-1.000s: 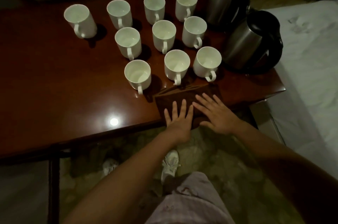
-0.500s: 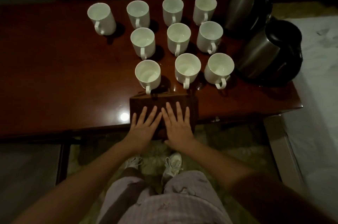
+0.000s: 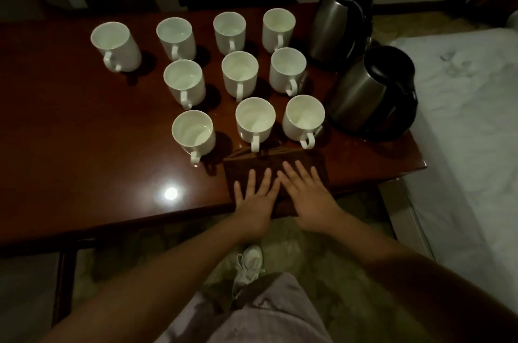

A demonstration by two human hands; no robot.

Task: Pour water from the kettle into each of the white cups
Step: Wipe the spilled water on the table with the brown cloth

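Several white cups (image 3: 240, 76) stand in rows on the dark red table (image 3: 70, 132), handles turned toward me. Two steel kettles with black handles sit at the right end: the near kettle (image 3: 370, 93) and the far kettle (image 3: 340, 17). My left hand (image 3: 256, 197) and my right hand (image 3: 307, 194) lie flat, fingers straight, side by side on a brown folded cloth (image 3: 269, 163) at the table's front edge, just in front of the nearest cups. Neither hand touches a kettle or a cup.
A white bed (image 3: 471, 132) runs along the right of the table. A bright light reflection (image 3: 171, 192) shines on the table left of the cloth. My white shoe (image 3: 249, 264) stands on the patterned floor below the table edge.
The view shifted sideways and back between frames. Both hands stay flat on the brown cloth, which slid slightly along the front edge. Cups and kettles have not moved.
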